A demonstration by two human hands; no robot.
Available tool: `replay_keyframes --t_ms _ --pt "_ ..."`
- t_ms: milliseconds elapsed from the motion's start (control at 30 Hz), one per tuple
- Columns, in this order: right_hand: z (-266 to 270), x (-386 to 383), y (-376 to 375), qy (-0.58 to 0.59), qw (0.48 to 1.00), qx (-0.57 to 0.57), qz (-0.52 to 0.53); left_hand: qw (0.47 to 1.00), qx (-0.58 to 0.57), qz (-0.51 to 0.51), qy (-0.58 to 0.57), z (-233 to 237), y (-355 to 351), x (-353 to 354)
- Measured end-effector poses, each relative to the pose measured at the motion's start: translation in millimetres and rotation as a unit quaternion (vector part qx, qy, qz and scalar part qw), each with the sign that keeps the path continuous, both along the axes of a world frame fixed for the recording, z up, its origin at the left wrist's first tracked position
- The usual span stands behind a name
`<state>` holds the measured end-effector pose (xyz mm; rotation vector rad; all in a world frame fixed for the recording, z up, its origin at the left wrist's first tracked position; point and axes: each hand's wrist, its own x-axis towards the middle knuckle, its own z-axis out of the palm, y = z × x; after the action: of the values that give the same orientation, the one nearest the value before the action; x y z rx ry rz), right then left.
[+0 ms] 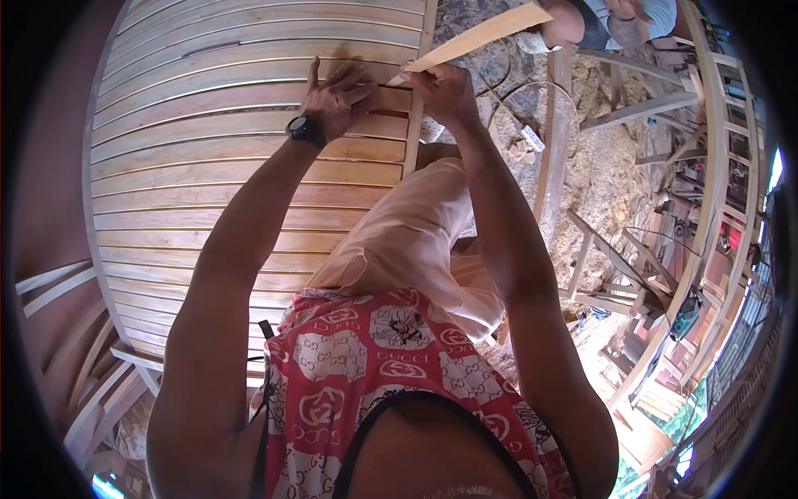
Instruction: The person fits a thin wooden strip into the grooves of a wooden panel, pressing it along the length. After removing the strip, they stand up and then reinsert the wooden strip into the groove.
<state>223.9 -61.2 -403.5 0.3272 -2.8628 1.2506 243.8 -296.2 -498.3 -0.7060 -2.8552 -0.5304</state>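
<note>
Right hand [444, 90] pinches a wooden strip [486, 35], upper centre of the frame.
Its fingers partly hide the narrow end; left hand [337, 101], fingers apart, is over slats [208, 101], contact unclear.

Wooden strip [482, 36]: pale, thin, slightly curved; slanted, narrow end over the panel's edge, wide end projecting beyond. Slatted panel [195, 143]: light brown wood, parallel slats, narrow dark gaps, edge rails.
</note>
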Motion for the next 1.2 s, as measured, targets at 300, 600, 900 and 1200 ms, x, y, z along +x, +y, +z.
replay_keyframes --t_ms 300,600,900,1200 --pt "3 0 0 -0.021 1.0 -0.017 0.0 1.0 -0.002 0.0 0.014 0 0 2" --pt "9 2 -4 0.006 1.0 -0.005 0.004 1.0 -0.004 0.003 0.013 0 -1 2" --pt "6 1 -2 0.0 1.0 -0.024 0.01 0.999 -0.042 0.02 -0.016 2 2 3" --pt "12 3 -6 -0.011 0.999 -0.038 -0.003 0.999 -0.028 0.023 -0.019 2 2 5"
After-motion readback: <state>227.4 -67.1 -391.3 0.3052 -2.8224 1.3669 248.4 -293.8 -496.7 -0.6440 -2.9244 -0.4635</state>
